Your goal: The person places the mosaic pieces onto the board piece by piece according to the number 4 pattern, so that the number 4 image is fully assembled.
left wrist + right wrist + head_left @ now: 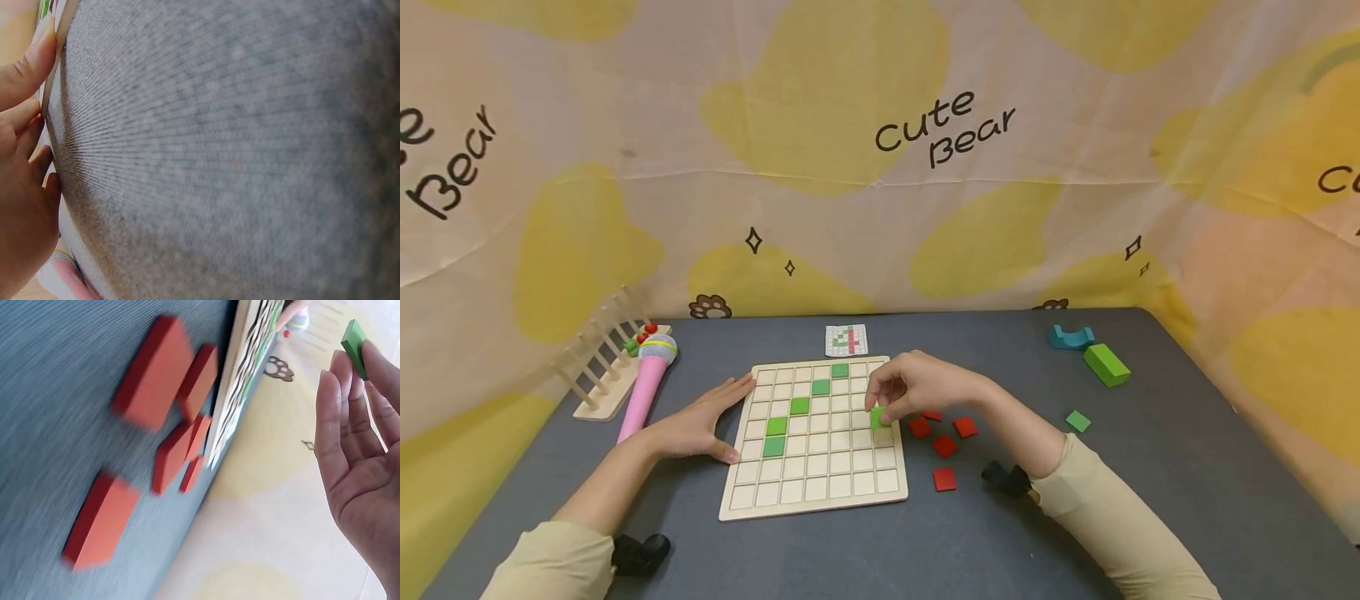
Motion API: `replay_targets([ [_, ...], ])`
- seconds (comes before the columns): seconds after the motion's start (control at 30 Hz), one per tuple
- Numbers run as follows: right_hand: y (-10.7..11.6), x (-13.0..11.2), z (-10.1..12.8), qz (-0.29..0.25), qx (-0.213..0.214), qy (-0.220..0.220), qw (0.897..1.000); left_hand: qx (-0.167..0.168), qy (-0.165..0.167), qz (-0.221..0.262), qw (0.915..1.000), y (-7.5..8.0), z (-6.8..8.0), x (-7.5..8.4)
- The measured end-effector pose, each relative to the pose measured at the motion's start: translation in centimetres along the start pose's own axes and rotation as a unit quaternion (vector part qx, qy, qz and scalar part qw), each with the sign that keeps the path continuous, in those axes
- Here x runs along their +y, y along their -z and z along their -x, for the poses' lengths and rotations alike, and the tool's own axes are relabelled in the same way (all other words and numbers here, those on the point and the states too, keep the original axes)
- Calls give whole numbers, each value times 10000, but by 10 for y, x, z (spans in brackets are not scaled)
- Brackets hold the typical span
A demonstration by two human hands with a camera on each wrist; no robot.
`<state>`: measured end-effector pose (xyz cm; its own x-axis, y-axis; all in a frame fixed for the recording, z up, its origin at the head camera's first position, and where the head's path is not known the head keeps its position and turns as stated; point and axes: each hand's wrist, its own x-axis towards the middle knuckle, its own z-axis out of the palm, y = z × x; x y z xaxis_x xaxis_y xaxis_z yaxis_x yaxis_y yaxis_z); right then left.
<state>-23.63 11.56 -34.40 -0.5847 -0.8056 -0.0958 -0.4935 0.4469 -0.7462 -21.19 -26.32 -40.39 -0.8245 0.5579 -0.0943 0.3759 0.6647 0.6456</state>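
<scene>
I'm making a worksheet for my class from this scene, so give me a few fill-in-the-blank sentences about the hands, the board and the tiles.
1. The right hand pinches a small tile whose colour is ____.
2. The loose square tiles lying on the table just right of the wooden grid board are ____.
3. The left hand rests flat against the board's ____ edge.
4. The green tiles already set in the board form a ____ line.

Missing words: green; red; left; diagonal

Grey table (1187, 467) bearing a wooden grid board (820, 500), red tiles (944, 479), a loose green tile (1078, 421), a green block (1106, 364), a blue block (1071, 337), a pattern card (846, 340), a toy microphone (647, 379) and a peg rack (597, 367).
</scene>
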Motion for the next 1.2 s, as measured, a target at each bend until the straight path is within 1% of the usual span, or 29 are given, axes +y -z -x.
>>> replay_targets([
  [0.37, -8, -23, -35, 0, 323, 13, 9995, 13, 23, -33, 10000, 1, -2, 0],
  [0.5, -9, -29, -46, -139, 405, -30, 9991, -5, 79, -48, 10000, 1, -3, 0],
  [0.63, -14, -34, -59, -247, 336, -4, 9991, -12, 109, -42, 9999, 2, -4, 0],
  [0.77, -23, -39, -71, -329, 211, 53, 9992, -1, 114, -33, 9999, 1, -3, 0],
  [0.93, -37, -42, -81, -224, 64, 95, 9997, 3, 61, -53, 10000, 0, -2, -4],
  [1.07, -46, -42, -88, -184, 21, -66, 9998, 21, 3, -33, 10000, 0, -1, -5],
  [1.2, -54, -43, -94, -74, 97, -328, 9994, 22, -12, 25, 10000, -1, -1, -5],
])
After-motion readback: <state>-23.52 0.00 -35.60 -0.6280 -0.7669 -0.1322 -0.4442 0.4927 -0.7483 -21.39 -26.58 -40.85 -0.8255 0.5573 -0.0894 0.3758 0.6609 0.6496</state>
